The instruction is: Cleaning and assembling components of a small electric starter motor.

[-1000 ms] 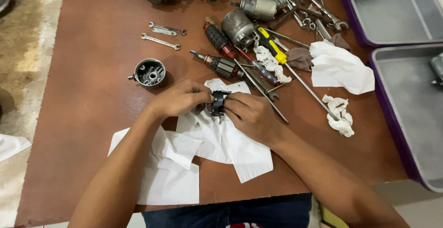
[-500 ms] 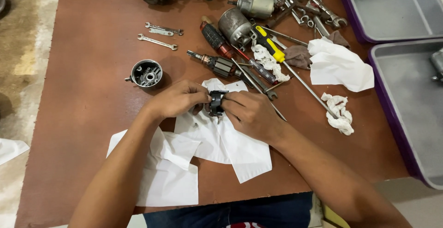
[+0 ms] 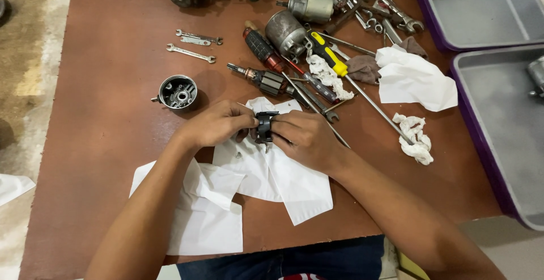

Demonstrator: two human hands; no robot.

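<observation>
Both my hands meet over a sheet of white paper point(image 3: 283, 178) on the brown table point(image 3: 113, 133). Between them is a small black ring-shaped motor part point(image 3: 264, 127). My left hand point(image 3: 218, 124) pinches its left side with the fingertips. My right hand point(image 3: 303, 138) grips its right side, fingers curled around it. The part is held just above the paper; its underside is hidden by my fingers.
A round metal end cap point(image 3: 178, 92) lies to the left. Behind my hands are a motor armature point(image 3: 266, 79), screwdrivers point(image 3: 331, 59), two wrenches point(image 3: 192, 45), a cylindrical motor housing point(image 3: 286, 31) and crumpled white rags point(image 3: 416, 138). Grey trays with purple rims point(image 3: 498, 127) stand at the right.
My hands and the black part have stayed in place over the paper; the fingers shifted only slightly around the part.
</observation>
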